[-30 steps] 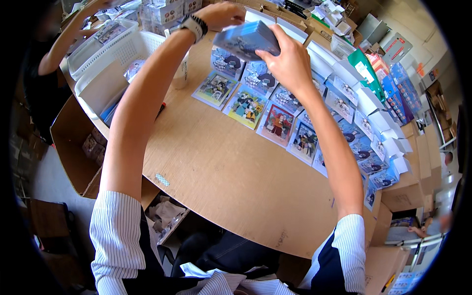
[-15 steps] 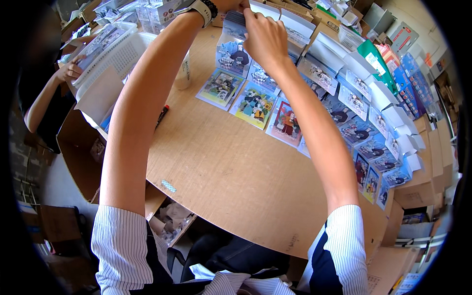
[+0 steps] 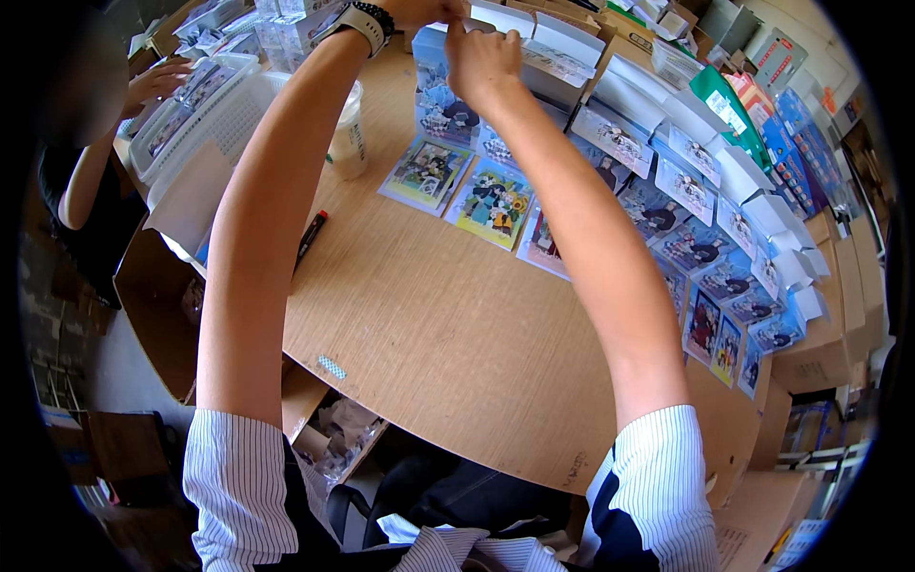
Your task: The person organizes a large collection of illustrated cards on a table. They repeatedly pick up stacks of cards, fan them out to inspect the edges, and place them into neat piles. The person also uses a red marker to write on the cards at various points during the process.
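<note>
At the far end of the row of boxes, my left hand is partly cut off by the top edge. Its visible fingers are closed and meet those of my right hand, which are curled over the opening of the leftmost blue illustrated box. What either hand pinches is too small or hidden to make out. In front of that box lie illustrated cards: one with a green picture, a yellow one and a red one, partly behind my right forearm.
More open boxes with white flaps curve along the right. A plastic cup and a black-and-red marker are by my left forearm. White baskets stand at left, near another person's hand. Under the table is a drawer of scraps.
My right hand has shifted left over the box, hiding the dark stack seen in it before. The other person's hand has lifted from the basket's side.
</note>
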